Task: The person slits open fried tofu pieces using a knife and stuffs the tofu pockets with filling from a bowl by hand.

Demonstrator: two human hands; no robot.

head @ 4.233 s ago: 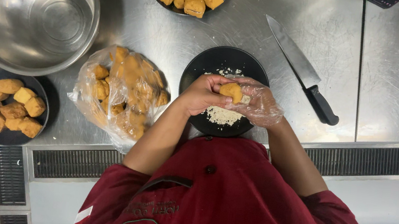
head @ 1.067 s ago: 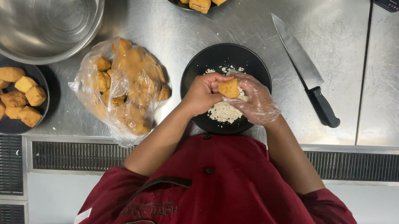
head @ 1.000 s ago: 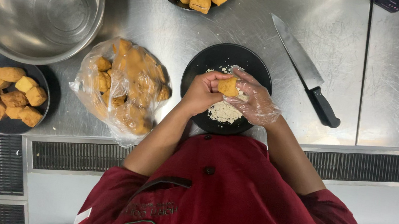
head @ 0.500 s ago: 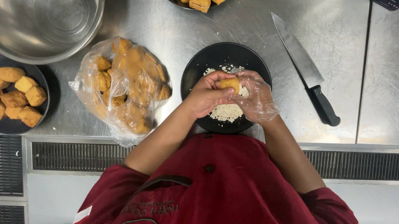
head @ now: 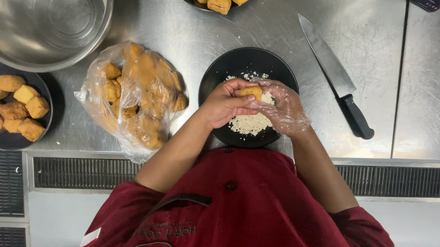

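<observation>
Both hands meet over the black plate (head: 220,74) of white crumbs: the left hand (head: 223,102) pinches a golden fried piece (head: 249,91), the gloved right hand (head: 284,106) apparently cupping it. Beyond on the steel surface (head: 186,28) lie a knife (head: 336,76) and another filled dish (head: 200,4).

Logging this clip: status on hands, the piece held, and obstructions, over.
Left hand bare, right hand in clear plastic glove, both closed on golden tofu puff. Held above black plate of white crumbs. Knife lies apart; nothing obstructing.

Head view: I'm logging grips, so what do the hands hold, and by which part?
Both hands, left hand and gloved right hand, pinch one golden fried piece by its sides.
</observation>
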